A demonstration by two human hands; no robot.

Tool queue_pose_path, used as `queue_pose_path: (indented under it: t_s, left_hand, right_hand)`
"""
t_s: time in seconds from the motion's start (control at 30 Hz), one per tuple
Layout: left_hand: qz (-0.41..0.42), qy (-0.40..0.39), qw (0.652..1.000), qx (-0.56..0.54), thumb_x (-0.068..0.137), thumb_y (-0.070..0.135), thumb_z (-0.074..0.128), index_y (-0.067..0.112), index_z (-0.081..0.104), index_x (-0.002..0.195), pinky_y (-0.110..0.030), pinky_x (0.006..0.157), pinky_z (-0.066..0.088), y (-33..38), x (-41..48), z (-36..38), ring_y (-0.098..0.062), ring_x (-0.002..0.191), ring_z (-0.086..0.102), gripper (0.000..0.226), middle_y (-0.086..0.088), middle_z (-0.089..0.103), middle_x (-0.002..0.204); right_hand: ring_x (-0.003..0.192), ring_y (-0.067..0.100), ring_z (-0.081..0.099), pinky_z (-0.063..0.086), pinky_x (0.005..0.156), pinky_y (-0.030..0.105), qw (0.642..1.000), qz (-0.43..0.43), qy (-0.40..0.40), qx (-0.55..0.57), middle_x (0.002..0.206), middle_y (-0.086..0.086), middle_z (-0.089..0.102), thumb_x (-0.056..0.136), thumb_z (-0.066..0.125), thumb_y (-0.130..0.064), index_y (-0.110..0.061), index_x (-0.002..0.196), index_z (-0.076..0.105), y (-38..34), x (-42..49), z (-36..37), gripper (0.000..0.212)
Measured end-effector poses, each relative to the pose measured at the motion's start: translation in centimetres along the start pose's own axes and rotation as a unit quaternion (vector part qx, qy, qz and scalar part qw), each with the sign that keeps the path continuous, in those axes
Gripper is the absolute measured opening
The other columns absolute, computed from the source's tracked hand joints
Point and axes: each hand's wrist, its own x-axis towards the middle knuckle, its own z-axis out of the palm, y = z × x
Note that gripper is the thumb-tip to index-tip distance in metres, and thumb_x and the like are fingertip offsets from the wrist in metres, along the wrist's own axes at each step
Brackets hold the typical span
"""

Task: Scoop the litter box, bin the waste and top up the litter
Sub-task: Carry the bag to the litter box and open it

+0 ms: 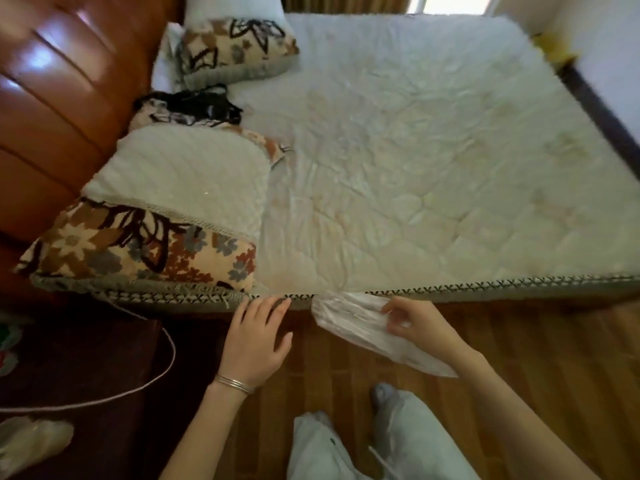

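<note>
— Nearest: pale trouser legs (pixel 398 441) over glossy wood-plank floor (pixel 519 341).
— And the task's thing?
— Crinkled, translucent plastic bag (pixel 349 323), limp and flat, contents not discernible; hanging just below the mattress edge, pinched shut between thumb and fingers of the right hand (pixel 412 323).
— Left hand (pixel 254 341)?
— Spread open, holding nothing, fingertips at the braided trim; thin metal bangles (pixel 235 384) on the wrist.
— Beyond?
— Quilted white mattress (pixel 433 168), floral pillows (pixel 138 251) with fleecy tops, padded leather headboard (pixel 52 98).
</note>
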Motion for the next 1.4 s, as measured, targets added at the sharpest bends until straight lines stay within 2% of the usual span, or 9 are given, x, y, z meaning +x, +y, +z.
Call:
queue_pose_path:
  t_s: [0.17,0.23,0.37,0.5,0.77,0.87,1.03,1.3,1.4]
  left_hand:
    - [0.129,-0.010,0.992,-0.009,0.082,0.044,0.039,0.017,0.056,0.124,-0.045,0.100,0.040,7.6,7.5,-0.2,-0.024,0.114,0.053,0.053,-0.004,0.057,0.124]
    - [0.182,-0.016,0.983,-0.011,0.081,0.044,0.040,0.019,0.056,0.124,-0.045,0.102,0.038,11.7,10.5,0.1,-0.023,0.115,0.054,0.052,-0.003,0.058,0.125]
    - [0.263,-0.025,0.964,-0.010,0.081,0.044,0.041,0.019,0.055,0.126,-0.041,0.104,0.029,21.5,15.3,1.3,-0.024,0.117,0.053,0.053,-0.003,0.058,0.126]
    - [0.328,-0.042,0.944,-0.015,0.081,0.045,0.042,0.022,0.051,0.128,-0.042,0.103,0.027,32.6,19.0,3.5,-0.023,0.121,0.050,0.053,-0.002,0.056,0.129]
    - [0.418,-0.038,0.907,-0.036,0.082,0.044,0.041,0.025,0.043,0.133,-0.040,0.106,0.023,53.7,24.8,6.0,-0.024,0.122,0.049,0.054,-0.001,0.055,0.130]
    - [0.450,-0.031,0.892,-0.038,0.083,0.044,0.042,0.025,0.043,0.133,-0.041,0.106,0.024,59.8,27.0,6.1,-0.024,0.122,0.049,0.054,-0.001,0.055,0.130]
    - [0.501,-0.028,0.865,-0.027,0.084,0.045,0.043,0.025,0.046,0.133,-0.040,0.107,0.024,67.7,30.9,7.1,-0.022,0.125,0.046,0.052,0.001,0.054,0.131]
    - [0.561,-0.048,0.826,-0.005,0.083,0.046,0.043,0.027,0.043,0.133,-0.040,0.107,0.021,78.9,39.1,10.3,-0.024,0.125,0.046,0.054,-0.001,0.054,0.132]
    - [0.580,-0.045,0.813,-0.013,0.081,0.045,0.042,0.024,0.047,0.132,-0.041,0.107,0.025,83.9,43.2,10.1,-0.025,0.124,0.047,0.055,-0.001,0.054,0.131]
  right_hand:
    - [0.083,0.004,0.061,0.052,0.075,0.026,0.989,0.093,0.101,0.051,0.088,-0.009,0.066,0.080,0.069,-0.019,-0.026,0.097,0.063,6.4,-4.9,-4.7,0.020]
    - [0.083,0.002,0.060,0.051,0.074,0.023,0.980,0.126,0.135,0.077,0.088,-0.010,0.065,0.079,0.070,-0.021,-0.027,0.097,0.063,9.4,-7.2,-6.5,0.020]
    - [0.082,-0.001,0.059,0.054,0.075,0.027,0.960,0.185,0.181,0.110,0.088,-0.013,0.063,0.079,0.071,-0.025,-0.032,0.097,0.062,16.2,-12.2,-10.1,0.021]
    - [0.083,-0.002,0.058,0.052,0.075,0.023,0.939,0.233,0.220,0.129,0.089,-0.015,0.062,0.078,0.072,-0.026,-0.034,0.095,0.061,23.2,-16.9,-14.8,0.021]
    - [0.083,-0.002,0.058,0.052,0.076,0.023,0.896,0.297,0.303,0.132,0.088,-0.016,0.062,0.077,0.072,-0.024,-0.032,0.095,0.062,37.0,-25.7,-24.8,0.022]
    - [0.082,-0.002,0.057,0.051,0.072,0.019,0.874,0.317,0.340,0.140,0.088,-0.016,0.060,0.078,0.072,-0.022,-0.032,0.095,0.061,40.6,-28.0,-27.4,0.023]
    - [0.082,-0.003,0.057,0.044,0.066,0.012,0.855,0.335,0.359,0.167,0.087,-0.017,0.061,0.078,0.071,-0.023,-0.031,0.095,0.061,45.4,-29.3,-29.8,0.021]
    - [0.081,-0.004,0.056,0.042,0.066,0.012,0.822,0.364,0.393,0.194,0.087,-0.018,0.060,0.079,0.071,-0.023,-0.032,0.094,0.061,53.7,-29.0,-36.4,0.020]
    - [0.081,-0.004,0.057,0.045,0.069,0.014,0.800,0.377,0.423,0.198,0.087,-0.018,0.061,0.079,0.071,-0.021,-0.034,0.094,0.061,56.7,-29.2,-40.4,0.022]
